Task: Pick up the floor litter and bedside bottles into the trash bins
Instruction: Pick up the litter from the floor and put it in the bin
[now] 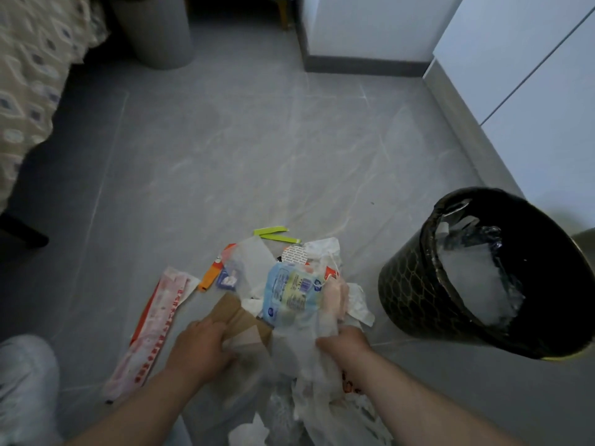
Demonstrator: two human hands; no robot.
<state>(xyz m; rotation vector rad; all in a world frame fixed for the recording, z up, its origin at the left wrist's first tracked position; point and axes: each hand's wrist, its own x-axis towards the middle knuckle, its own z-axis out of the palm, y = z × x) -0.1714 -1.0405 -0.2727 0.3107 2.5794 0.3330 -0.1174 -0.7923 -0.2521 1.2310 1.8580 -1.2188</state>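
**Both hands in the litter pile beside the black bin**

Lower centre of the frame: a heap of litter (283, 284) lies on the grey tiled floor (257, 149). The left hand (199, 349) is closed on a piece of brown cardboard (240, 318), its grip wrapped over the near edge. The right hand (344, 344) is closed on a bunch of thin white plastic (322, 375) that trails toward the bottom edge. Just above the hands sits a blue-and-white printed packet (289, 294); a long red-and-white wrapper (154, 326) lies to the left, and a yellow-green strip (273, 235) marks the far edge of the heap. Right of the pile, near it but apart, stands a black trash bin (415, 284) lined with a dark bag and holding pale plastic. A second, grey bin (154, 30) stands at upper left beside a patterned bedspread (32, 75).
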